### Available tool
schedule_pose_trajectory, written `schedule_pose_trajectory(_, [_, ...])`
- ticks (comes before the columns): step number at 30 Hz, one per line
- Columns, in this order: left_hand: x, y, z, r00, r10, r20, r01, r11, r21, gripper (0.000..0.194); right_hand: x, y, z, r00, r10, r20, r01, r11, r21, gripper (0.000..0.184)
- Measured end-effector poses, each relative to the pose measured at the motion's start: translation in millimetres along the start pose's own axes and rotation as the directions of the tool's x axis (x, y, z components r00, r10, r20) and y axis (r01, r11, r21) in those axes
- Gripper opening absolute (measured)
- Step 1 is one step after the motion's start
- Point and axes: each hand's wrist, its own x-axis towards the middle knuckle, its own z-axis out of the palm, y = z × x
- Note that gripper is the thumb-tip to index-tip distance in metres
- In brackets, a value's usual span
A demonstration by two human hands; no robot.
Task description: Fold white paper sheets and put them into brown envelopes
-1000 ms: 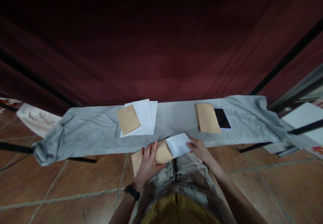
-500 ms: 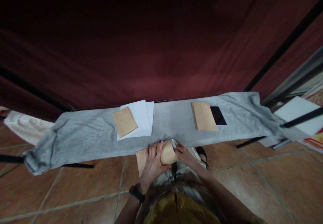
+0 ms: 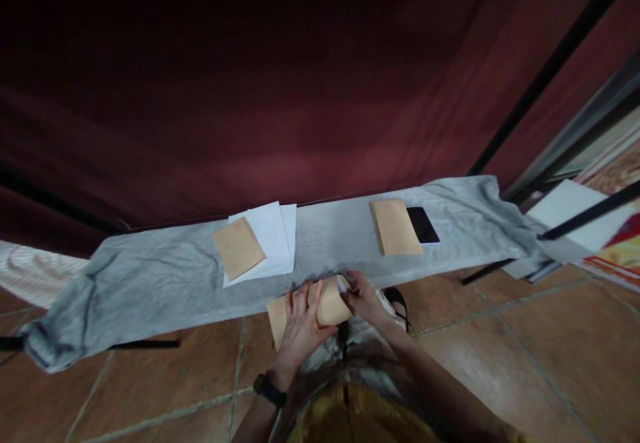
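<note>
A brown paper envelope lies at the front edge of the bench, over my lap, bulged so its right end gapes. My left hand grips it from above, fingers spread across the left part and thumb on the near side. At the gaping end, my right hand has its fingers in the mouth, closed on folded white paper that shows inside. The right fingertips are partly hidden by the envelope.
A grey cloth covers the narrow bench. A brown envelope rests on white sheets at left. Stacked envelopes overlap a dark tablet at right. A dark red panel rises behind.
My right hand has shifted slightly at the envelope's mouth, its index finger lifted higher. The left hand keeps its hold. The whole view has turned a little.
</note>
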Motion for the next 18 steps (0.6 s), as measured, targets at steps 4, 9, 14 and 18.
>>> schedule_pose_trajectory(4, [7,2,-9.2,1.000,0.024,0.012,-0.024,1.000,-0.003,0.108,7,-9,-8,0.991,0.064,0.119,-0.073,0.994,0.080,0.015])
schedule_pose_trajectory(9, [7,12,-26.1,0.965,-0.102,-0.240,0.094,0.995,-0.042,0.083,16,-28,-29,0.998,0.009,0.060,-0.032,0.913,0.406,0.024])
schedule_pose_trajectory(14, [5,18,-14.5,0.770,-0.611,-0.183,0.371,0.663,-0.650,0.070,19,-36,-31,0.993,0.071,-0.091,-0.005,0.812,0.584,0.033])
schedule_pose_trajectory(18, [25,31,7.1,0.760,-0.589,0.276,0.432,0.139,-0.891,0.064,16,-28,-10,0.989,0.108,-0.102,-0.021,0.783,0.622,0.031])
